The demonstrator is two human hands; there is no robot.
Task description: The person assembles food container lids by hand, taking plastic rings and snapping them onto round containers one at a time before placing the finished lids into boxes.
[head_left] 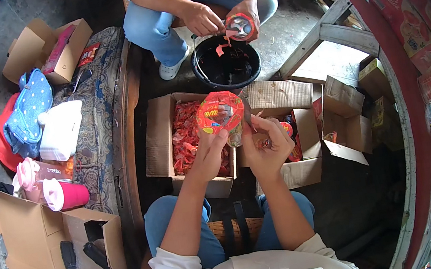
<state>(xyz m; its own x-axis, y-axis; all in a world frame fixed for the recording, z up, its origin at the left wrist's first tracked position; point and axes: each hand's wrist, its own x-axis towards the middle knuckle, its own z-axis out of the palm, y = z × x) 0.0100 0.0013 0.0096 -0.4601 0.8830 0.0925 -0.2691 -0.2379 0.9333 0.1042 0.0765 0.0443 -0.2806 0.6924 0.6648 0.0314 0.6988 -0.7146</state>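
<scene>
My left hand is closed round a clear plastic cup whose red printed film lid faces up, with a see-through patch in its middle. Beside the cup's right edge, my right hand is pinched on a thin, dark, blade-like strip; its exact kind is hard to make out. Below my left hand, a cardboard box is filled with red film scraps. Under my right hand, another open cardboard box contains red-lidded cups.
Across from me, a co-worker's hands work on a similar red-rimmed cup above a black bucket. A patterned bench at left carries tumblers and bags. At right stand a wooden frame and more boxes.
</scene>
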